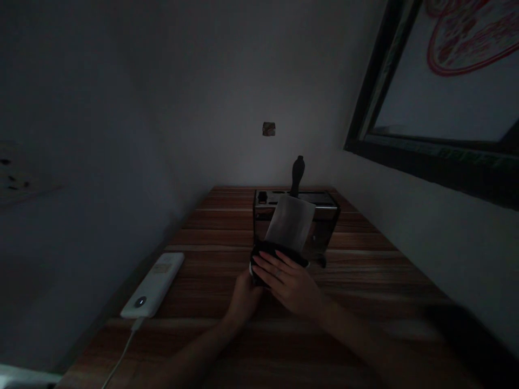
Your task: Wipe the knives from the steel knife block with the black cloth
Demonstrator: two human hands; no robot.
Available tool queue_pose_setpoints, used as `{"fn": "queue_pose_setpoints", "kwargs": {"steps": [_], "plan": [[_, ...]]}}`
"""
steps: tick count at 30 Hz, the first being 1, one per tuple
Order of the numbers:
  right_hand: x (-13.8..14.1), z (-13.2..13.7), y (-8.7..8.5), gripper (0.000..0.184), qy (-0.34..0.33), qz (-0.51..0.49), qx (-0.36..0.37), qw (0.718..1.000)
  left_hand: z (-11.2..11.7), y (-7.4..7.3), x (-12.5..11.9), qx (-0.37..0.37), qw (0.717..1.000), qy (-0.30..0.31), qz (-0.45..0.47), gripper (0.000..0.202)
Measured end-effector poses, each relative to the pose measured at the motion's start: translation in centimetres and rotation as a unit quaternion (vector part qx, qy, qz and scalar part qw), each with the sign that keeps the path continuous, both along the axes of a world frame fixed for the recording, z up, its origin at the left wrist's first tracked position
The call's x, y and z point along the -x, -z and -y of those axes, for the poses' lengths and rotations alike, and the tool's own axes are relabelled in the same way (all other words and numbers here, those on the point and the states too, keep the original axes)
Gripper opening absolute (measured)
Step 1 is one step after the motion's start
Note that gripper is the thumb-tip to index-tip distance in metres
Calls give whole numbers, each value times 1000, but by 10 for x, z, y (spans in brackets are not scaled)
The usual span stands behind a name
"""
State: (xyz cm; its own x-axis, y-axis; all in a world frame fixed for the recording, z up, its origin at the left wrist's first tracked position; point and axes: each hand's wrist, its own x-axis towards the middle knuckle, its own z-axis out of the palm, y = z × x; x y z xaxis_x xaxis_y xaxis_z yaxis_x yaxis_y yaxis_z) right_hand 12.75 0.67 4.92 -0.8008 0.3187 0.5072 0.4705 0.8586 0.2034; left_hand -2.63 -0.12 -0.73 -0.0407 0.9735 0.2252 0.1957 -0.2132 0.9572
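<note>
A cleaver [291, 222] stands tilted with its black handle [298, 175] uppermost and its broad metal blade pointing down. The blade's lower end goes into a black, cloth-like piece [279, 249] with a pale edge. Across the near side of this piece lie the fingers of my right hand [292, 289], one wearing a ring. My left hand [245, 297] grips it from the left and below, its fingers mostly hidden. Just behind the blade is a metal knife rack [324, 216] with slots in its top; whether the two touch, I cannot tell.
On the wood-grain table [211, 237], a white power strip or charger [156, 283] with a cable lies at left. Walls close in on the left, back and right. A dark-framed panel [441, 108] hangs at right, above a blurred dark object [470, 340].
</note>
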Motion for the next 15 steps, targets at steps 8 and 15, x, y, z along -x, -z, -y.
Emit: {"fn": "queue_pose_setpoints", "kwargs": {"steps": [8, 15], "plan": [[-13, -20, -25, 44, 19, -12, -6, 1000, 4, -12, -3, -2, 999, -2, -32, 22], [-19, -37, -51, 41, 55, -35, -29, 997, 5, -17, -5, 6, 999, -3, -35, 23]]}}
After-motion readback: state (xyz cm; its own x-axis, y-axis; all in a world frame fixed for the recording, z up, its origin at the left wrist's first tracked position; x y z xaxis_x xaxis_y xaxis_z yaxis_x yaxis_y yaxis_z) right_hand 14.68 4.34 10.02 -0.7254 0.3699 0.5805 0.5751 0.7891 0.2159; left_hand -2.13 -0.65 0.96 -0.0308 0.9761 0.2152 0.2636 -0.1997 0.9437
